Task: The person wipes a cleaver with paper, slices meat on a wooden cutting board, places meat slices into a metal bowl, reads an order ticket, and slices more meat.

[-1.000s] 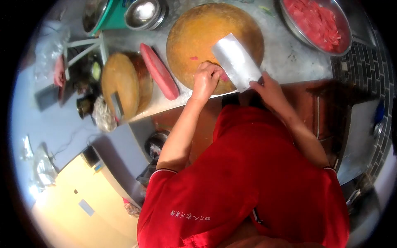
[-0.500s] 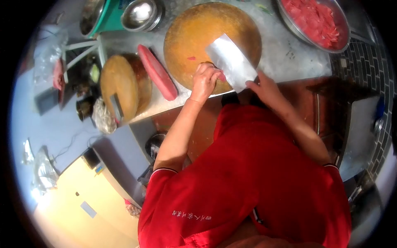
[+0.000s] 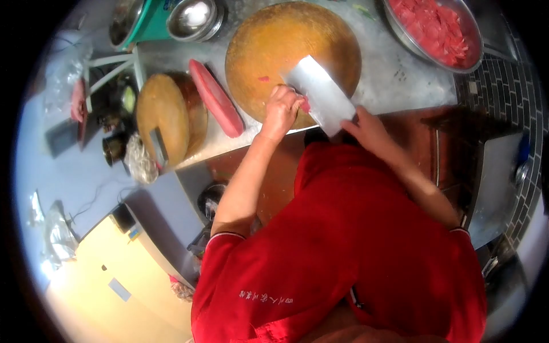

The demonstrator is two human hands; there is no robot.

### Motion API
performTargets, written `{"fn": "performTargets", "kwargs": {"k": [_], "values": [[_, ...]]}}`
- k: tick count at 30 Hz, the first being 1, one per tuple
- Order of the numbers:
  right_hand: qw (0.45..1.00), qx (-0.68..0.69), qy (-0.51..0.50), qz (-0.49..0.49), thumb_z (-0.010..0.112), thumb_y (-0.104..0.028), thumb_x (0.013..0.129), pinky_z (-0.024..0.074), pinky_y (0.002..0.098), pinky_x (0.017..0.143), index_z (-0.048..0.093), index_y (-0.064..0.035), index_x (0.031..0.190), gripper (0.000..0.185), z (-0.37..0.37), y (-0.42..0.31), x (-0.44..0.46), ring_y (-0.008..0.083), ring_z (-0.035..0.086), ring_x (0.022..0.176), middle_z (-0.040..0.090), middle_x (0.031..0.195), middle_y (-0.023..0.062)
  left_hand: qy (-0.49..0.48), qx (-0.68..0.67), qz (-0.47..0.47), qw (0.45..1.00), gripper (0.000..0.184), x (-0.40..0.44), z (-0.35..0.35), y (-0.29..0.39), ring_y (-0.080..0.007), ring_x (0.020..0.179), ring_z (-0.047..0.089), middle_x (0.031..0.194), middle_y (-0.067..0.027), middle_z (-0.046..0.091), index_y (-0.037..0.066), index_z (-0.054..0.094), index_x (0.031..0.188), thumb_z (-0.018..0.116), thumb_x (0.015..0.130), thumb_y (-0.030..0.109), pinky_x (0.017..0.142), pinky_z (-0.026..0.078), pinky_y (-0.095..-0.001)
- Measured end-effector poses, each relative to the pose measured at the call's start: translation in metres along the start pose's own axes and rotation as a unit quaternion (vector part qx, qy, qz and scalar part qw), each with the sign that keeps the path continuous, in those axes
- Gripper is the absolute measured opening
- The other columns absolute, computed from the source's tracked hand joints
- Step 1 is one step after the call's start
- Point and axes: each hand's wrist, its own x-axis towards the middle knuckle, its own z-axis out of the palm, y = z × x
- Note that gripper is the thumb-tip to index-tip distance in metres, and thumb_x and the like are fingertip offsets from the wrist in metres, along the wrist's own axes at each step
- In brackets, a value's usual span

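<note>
My right hand [image 3: 370, 132] is closed round the handle of a cleaver [image 3: 322, 94]. The broad, shiny blade lies over the near right part of a big round wooden chopping board [image 3: 274, 43]. Beside the blade, my left hand [image 3: 282, 108] has its fingers curled on a small piece of red meat [image 3: 305, 104], mostly hidden by the fingers and the cleaver. A little scrap of meat [image 3: 263, 79] rests on the board beyond my left hand. Left of the board, a long strip of red meat [image 3: 216, 98] lies on the metal table [image 3: 394, 86].
A metal bowl [image 3: 479, 34] heaped with sliced red meat [image 3: 432, 28] stands at the right. Smaller metal bowls [image 3: 194, 22] sit at the back left. A second round wooden block [image 3: 163, 114] stands at the table's left end, with a dark flat object [image 3: 158, 147] on it.
The cleaver and my right hand have come slightly nearer my body. My left hand stays in nearly the same place, fingers still curled on the meat.
</note>
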Motion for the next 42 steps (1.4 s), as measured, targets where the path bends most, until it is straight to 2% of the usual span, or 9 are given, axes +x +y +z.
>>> {"fn": "performTargets", "kwargs": {"k": [5,11,15,16,23,25,30,37,42], "values": [[1.0,-0.005,0.001,0.0,0.071,-0.038,0.096,0.053,0.0514,0.088,0.059,0.006,0.117,0.05,0.003,0.012,-0.024,0.0504,0.066,0.104,0.069,0.11,0.032,-0.019,-0.006,-0.005,1.0,0.009,0.0,-0.006,0.017,-0.0324,0.092,0.062,0.091,-0.0098,0.066,0.008,0.074,0.087,0.08,0.081,0.008,0.081,0.051,-0.043],[0.998,0.041,0.035,0.024,0.073,-0.037,0.094,0.0542,0.0434,0.087,0.063,0.0037,0.124,0.051,-0.035,0.016,-0.01,0.0353,0.071,0.096,0.073,0.109,0.0215,0.038,0.089,-0.047,0.994,0.008,0.004,-0.026,-0.011,-0.0335,0.094,0.06,0.091,-0.0092,0.065,0.008,0.073,0.085,0.078,0.08,0.004,0.085,0.05,-0.0434],[0.977,0.049,0.025,0.208,0.074,-0.039,0.094,0.0554,0.0389,0.079,0.062,0.0026,0.125,0.054,-0.089,0.013,-0.011,0.0243,0.068,0.088,0.072,0.102,0.0176,0.106,0.137,-0.076,0.982,0.032,0.023,-0.042,-0.001,-0.037,0.106,0.057,0.112,-0.0149,0.066,0.005,0.074,0.103,0.086,0.075,0.012,0.093,0.05,-0.044],[0.977,0.048,0.032,0.206,0.074,-0.039,0.095,0.0553,0.0398,0.08,0.062,0.0033,0.125,0.053,-0.09,0.016,-0.012,0.0258,0.069,0.09,0.072,0.102,0.0189,0.104,0.137,-0.079,0.982,0.045,0.026,-0.046,-0.006,-0.0389,0.107,0.056,0.116,-0.0179,0.065,0.003,0.072,0.112,0.089,0.073,0.017,0.095,0.049,-0.0445],[0.993,-0.039,0.094,0.056,0.069,-0.034,0.099,0.0532,0.0454,0.089,0.058,0.007,0.122,0.048,-0.053,-0.012,-0.036,0.0461,0.069,0.103,0.07,0.11,0.0309,0.038,0.056,-0.107,0.992,0.015,0.006,-0.03,-0.006,-0.0384,0.096,0.062,0.1,-0.0174,0.067,0.0,0.07,0.096,0.077,0.086,0.009,0.087,0.05,-0.046],[0.997,0.005,0.074,0.031,0.068,-0.033,0.1,0.0535,0.0465,0.087,0.057,0.0071,0.12,0.046,-0.026,-0.002,-0.03,0.0469,0.069,0.102,0.07,0.107,0.0307,0.068,0.03,-0.119,0.99,0.006,-0.002,-0.021,0.007,-0.0386,0.09,0.062,0.093,-0.0177,0.065,0.001,0.069,0.091,0.073,0.087,0.004,0.082,0.05,-0.0471],[0.999,-0.016,0.033,0.025,0.068,-0.033,0.099,0.0533,0.0504,0.083,0.056,0.0063,0.115,0.044,0.012,-0.024,-0.012,0.0471,0.069,0.097,0.07,0.101,0.0292,0.109,-0.002,-0.159,0.981,0.027,-0.019,-0.005,0.037,-0.0385,0.098,0.064,0.108,-0.0204,0.064,-0.001,0.066,0.118,0.07,0.092,0.003,0.09,0.053,-0.0431],[0.998,0.053,-0.028,-0.013,0.071,-0.031,0.096,0.0533,0.0495,0.085,0.057,0.0063,0.114,0.044,0.03,-0.035,0.0,0.0448,0.069,0.1,0.07,0.106,0.0282,0.118,-0.032,-0.232,0.965,0.024,-0.027,-0.012,0.051,-0.0343,0.096,0.063,0.108,-0.0183,0.062,-0.003,0.067,0.119,0.067,0.096,0.003,0.089,0.052,-0.0414],[0.997,0.071,0.029,-0.006,0.072,-0.025,0.094,0.053,0.0467,0.084,0.055,0.0045,0.116,0.041,-0.013,-0.064,-0.024,0.0401,0.069,0.097,0.071,0.103,0.0238,0.088,0.04,-0.109,0.989,0.034,0.013,-0.018,0.079,-0.0374,0.113,0.057,0.124,-0.0205,0.057,-0.001,0.064,0.13,0.068,0.098,0.009,0.1,0.048,-0.0442]]}}
